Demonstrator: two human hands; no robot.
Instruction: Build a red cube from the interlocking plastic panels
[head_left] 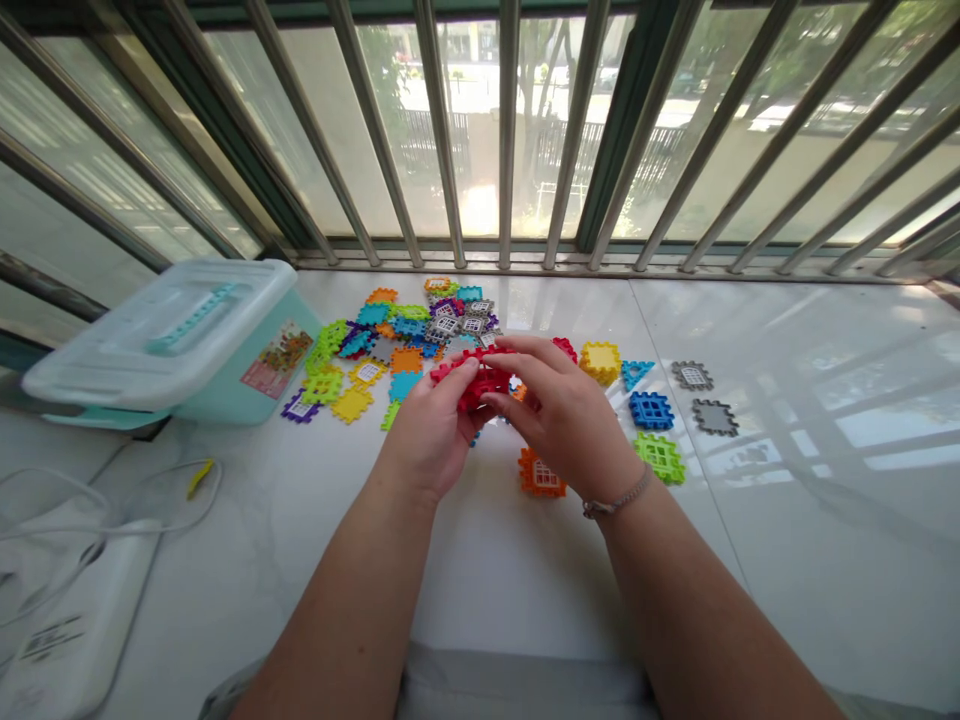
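Red interlocking plastic tiles (484,382) are held up between my two hands, above the white tiled surface. My left hand (430,432) grips them from the left, its thumb on top. From the right, my right hand (559,405) closes on the same red tiles with thumb and fingers; a bracelet circles that wrist. How many tiles I hold, and how they join, is partly hidden by my fingers. Just below my right hand lies an orange tile with a window grid (541,474). A stack of yellow tiles (600,362) and a blue tile (651,410) lie beyond it to the right.
Mixed colourful tiles (405,360) are heaped behind my left hand. A teal lidded box (217,380) stands at left, near a white power strip (90,620) with cables. Grey tiles (714,417) and a green tile (660,458) lie at right. Metal bars (508,150) line the back.
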